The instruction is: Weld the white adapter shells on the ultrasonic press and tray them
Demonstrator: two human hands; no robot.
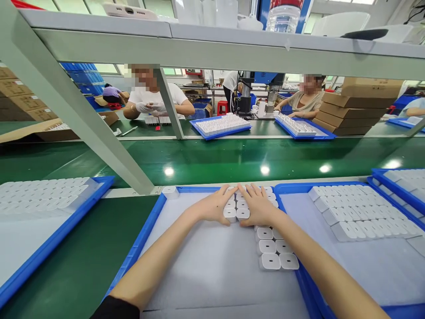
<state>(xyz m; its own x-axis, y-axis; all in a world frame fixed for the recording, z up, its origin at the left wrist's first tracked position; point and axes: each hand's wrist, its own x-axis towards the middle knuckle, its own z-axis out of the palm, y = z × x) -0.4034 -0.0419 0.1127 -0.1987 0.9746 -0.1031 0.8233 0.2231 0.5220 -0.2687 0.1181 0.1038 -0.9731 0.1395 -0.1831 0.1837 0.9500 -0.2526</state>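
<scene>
My left hand (212, 205) and my right hand (258, 204) reach into the far part of a blue tray (133, 251) lined with white sheet. Between them they clasp a small group of white charger blocks (242, 214), rounded, each with a little dark slot on top. The left fingers and thumb press on the group's left side. Fingers of the right hand spread over its right side, thumb at the near edge. More charger blocks (269, 261) stand in two columns below my right wrist. A single white block (170, 192) sits at the tray's far left corner.
Filled blue trays stand left (83, 208) and right (332, 186). A slanted metal post (86, 106) and an overhead shelf (212, 48) frame the bench. Beyond the green belt (212, 159), co-workers sit near trays and stacked cardboard boxes (352, 110).
</scene>
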